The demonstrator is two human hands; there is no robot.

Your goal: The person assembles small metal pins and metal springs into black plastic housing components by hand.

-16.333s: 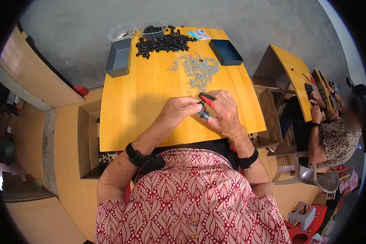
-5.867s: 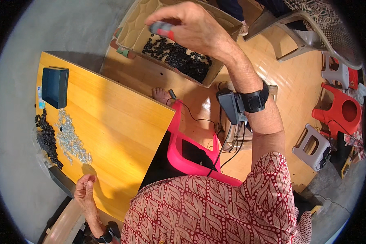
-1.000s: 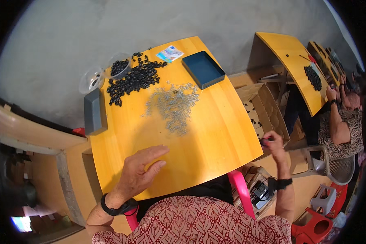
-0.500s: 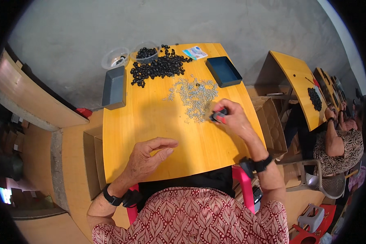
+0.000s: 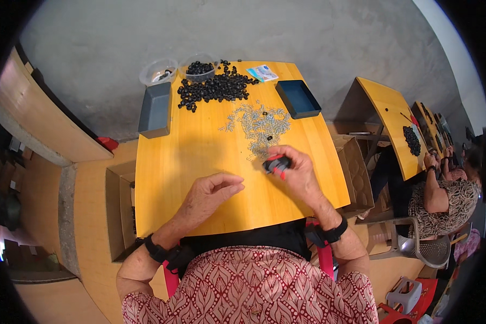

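My right hand (image 5: 299,174) is closed around a compact black-and-red hand tool (image 5: 278,163), held at the near edge of a scattered pile of small silvery metal pieces (image 5: 262,127), too small to name for certain. One small black piece (image 5: 269,138) lies on that pile, just beyond the tool; another black piece (image 5: 264,113) is farther back. My left hand (image 5: 208,197) hovers above the near part of the yellow table (image 5: 200,156), fingers stretched out and thumb slightly apart, with nothing visible in it. At the far left of the table is a heap of small black pieces (image 5: 216,89).
Grey tray (image 5: 155,110) and dark tray (image 5: 298,99) flank the piles. Two clear tubs (image 5: 159,72), one holding black pieces, and a printed packet (image 5: 262,73) stand at the back. Cardboard boxes (image 5: 353,175) flank the table. At right, another person (image 5: 445,200) works at another table.
My right hand, with the tool, has moved left and slightly nearer to me. A second black piece now shows on the metal pile. My left hand has shifted slightly right and up.
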